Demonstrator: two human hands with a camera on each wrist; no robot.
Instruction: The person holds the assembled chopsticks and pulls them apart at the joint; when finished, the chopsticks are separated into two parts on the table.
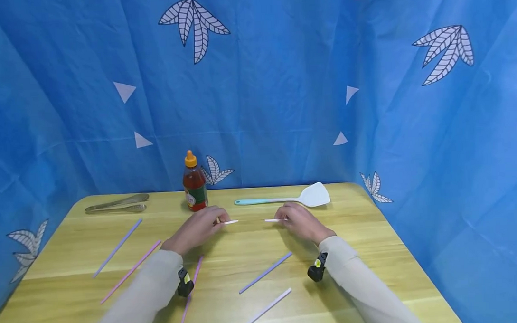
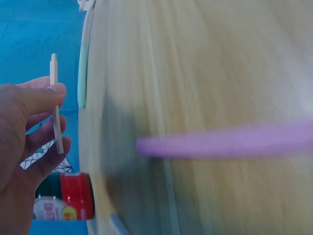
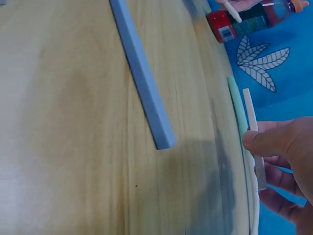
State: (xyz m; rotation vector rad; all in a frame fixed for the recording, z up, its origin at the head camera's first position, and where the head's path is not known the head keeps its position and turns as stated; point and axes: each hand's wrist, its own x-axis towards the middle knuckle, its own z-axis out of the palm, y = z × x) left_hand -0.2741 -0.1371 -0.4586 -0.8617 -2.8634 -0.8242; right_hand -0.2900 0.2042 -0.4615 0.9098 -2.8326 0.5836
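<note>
Both hands are raised over the far middle of the table, a gap between them. My left hand pinches a short whitish stick between thumb and fingers; its upper end narrows to a small stepped tip. A similar short white stick is pinched in my right hand. The two sticks point towards each other in the head view and stand apart. Just behind the left hand stands a red sauce bottle with an orange cap. Behind the right hand lies a white turner with a mint handle.
Metal tongs lie at the back left. Loose thin sticks are spread over the wooden table: blue and pink on the left, another pink under the left forearm, blue and lilac near the front.
</note>
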